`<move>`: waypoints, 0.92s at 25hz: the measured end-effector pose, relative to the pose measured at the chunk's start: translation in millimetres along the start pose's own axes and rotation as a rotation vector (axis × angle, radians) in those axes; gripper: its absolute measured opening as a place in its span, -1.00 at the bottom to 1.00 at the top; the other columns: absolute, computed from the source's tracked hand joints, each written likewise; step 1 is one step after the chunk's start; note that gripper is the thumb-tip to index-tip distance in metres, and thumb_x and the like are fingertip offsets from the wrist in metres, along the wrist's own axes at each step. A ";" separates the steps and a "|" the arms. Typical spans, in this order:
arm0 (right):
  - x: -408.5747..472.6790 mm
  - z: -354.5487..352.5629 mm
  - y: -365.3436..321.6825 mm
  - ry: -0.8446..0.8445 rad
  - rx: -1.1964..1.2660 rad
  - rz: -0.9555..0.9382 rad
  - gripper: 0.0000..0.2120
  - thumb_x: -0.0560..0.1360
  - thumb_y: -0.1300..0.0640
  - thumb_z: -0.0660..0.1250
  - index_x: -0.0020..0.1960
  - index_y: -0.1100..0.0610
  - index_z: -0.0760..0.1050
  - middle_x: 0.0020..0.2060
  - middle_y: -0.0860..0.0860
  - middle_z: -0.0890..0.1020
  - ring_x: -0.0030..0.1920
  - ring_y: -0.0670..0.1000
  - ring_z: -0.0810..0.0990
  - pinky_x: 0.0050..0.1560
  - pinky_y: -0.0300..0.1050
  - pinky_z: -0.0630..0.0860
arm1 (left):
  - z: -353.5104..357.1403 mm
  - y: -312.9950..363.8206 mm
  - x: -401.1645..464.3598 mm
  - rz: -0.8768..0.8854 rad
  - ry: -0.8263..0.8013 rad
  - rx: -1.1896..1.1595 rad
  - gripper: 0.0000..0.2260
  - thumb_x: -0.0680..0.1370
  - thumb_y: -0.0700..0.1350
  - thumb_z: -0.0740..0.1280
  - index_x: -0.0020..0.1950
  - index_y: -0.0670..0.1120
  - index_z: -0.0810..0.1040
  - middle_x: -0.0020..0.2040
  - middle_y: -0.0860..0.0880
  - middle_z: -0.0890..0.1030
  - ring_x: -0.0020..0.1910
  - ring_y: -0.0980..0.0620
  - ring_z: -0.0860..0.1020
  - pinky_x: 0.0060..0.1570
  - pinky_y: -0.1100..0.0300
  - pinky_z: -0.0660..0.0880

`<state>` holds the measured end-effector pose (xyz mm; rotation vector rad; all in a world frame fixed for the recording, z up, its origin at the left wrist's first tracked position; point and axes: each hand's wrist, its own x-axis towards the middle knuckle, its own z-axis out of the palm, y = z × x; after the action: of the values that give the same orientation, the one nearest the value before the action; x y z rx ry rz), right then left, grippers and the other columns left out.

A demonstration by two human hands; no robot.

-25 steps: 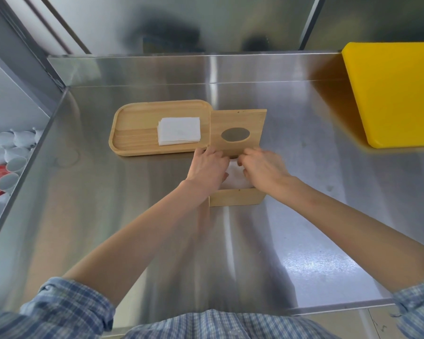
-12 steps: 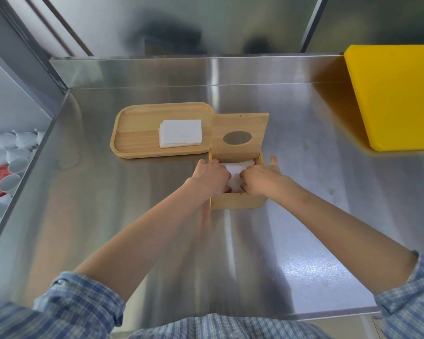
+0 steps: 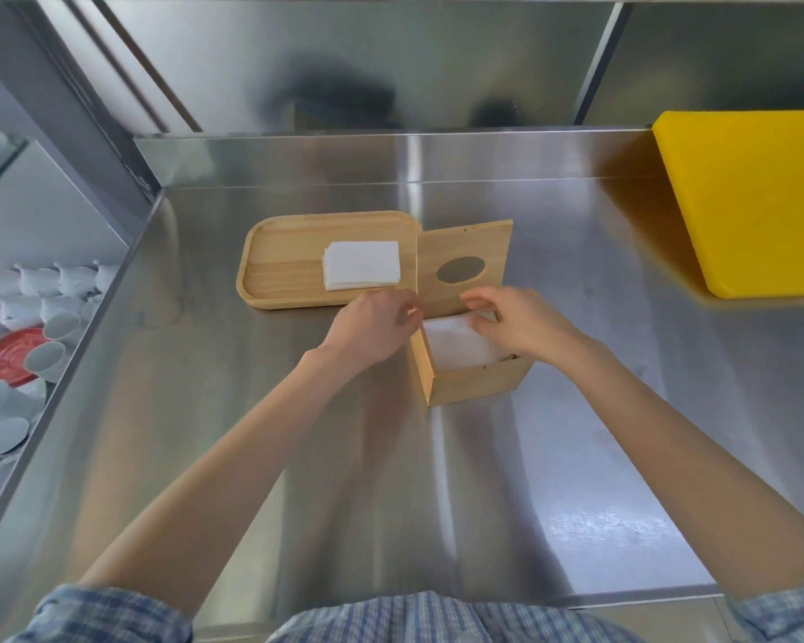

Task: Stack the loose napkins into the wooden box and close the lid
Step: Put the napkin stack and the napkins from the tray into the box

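Note:
The wooden box [image 3: 476, 388] stands mid-table with white napkins [image 3: 456, 346] lying inside it. Its lid [image 3: 463, 266], with an oval hole, stands open at the box's far side. A stack of loose napkins [image 3: 361, 265] rests on the wooden tray [image 3: 279, 266] just left of the lid. My left hand [image 3: 374, 323] hovers at the box's left rim, fingers curled and holding nothing. My right hand [image 3: 516, 323] is over the box's right side, its fingers apart above the napkins inside.
A yellow cutting board [image 3: 753, 201] lies at the back right of the steel table [image 3: 205, 410]. Left of the table, lower down, are several white cups [image 3: 43, 290] and a red plate [image 3: 8, 359]. A steel wall rises behind.
Both hands have lifted out of the box and moved apart towards its rims. The napkins they pressed down now lie uncovered inside the box.

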<state>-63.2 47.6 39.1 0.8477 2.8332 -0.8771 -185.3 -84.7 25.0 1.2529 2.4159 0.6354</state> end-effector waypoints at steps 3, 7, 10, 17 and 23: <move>-2.1 6.5 -13.2 0.016 0.148 -0.005 -0.67 0.54 0.16 0.25 0.30 0.13 0.44 0.24 0.06 0.58 0.25 -0.01 0.52 0.20 -0.30 0.34 | -10.5 -16.1 -5.1 -0.043 0.057 -0.054 -0.74 0.56 -0.09 0.20 0.20 -0.09 0.56 0.18 -0.07 0.62 0.19 -0.11 0.54 0.18 0.00 0.47; 5.3 16.6 -37.0 0.001 0.228 -0.032 -0.69 0.55 0.16 0.22 0.29 0.12 0.46 0.20 0.05 0.59 0.20 -0.01 0.55 0.13 -0.30 0.36 | -23.1 -37.7 -5.4 -0.115 0.085 -0.066 -0.73 0.57 -0.06 0.19 0.21 -0.08 0.53 0.21 -0.04 0.61 0.22 -0.07 0.54 0.20 0.06 0.46; 16.3 20.8 -55.3 -0.014 0.252 -0.049 -0.67 0.56 0.13 0.21 0.31 0.12 0.43 0.21 0.04 0.58 0.21 0.00 0.55 0.15 -0.24 0.41 | -32.0 -50.7 -0.2 -0.159 0.095 -0.073 -0.72 0.57 -0.05 0.19 0.23 -0.08 0.52 0.23 -0.04 0.60 0.24 -0.06 0.52 0.21 0.06 0.45; 52.0 37.1 -79.3 -0.085 0.249 0.011 -0.59 0.56 0.06 0.20 0.38 0.11 0.33 0.30 0.04 0.51 0.30 0.03 0.47 0.29 -0.14 0.37 | -44.6 -74.0 19.7 -0.225 0.058 -0.067 -0.69 0.58 -0.08 0.15 0.28 -0.11 0.48 0.27 -0.08 0.55 0.24 -0.11 0.50 0.18 0.08 0.44; 86.0 48.4 -86.4 -0.091 0.239 0.105 -0.58 0.58 0.07 0.14 0.41 0.14 0.26 0.38 0.09 0.42 0.35 0.08 0.41 0.28 -0.12 0.35 | -48.7 -95.9 45.4 -0.271 0.002 -0.023 -0.66 0.58 -0.05 0.13 0.32 -0.10 0.44 0.30 -0.07 0.53 0.28 -0.11 0.47 0.22 0.03 0.44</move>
<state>-186.1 4.2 24.4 0.9451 2.6148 -1.2223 -299.0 -107.0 10.4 0.8930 2.5113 0.5819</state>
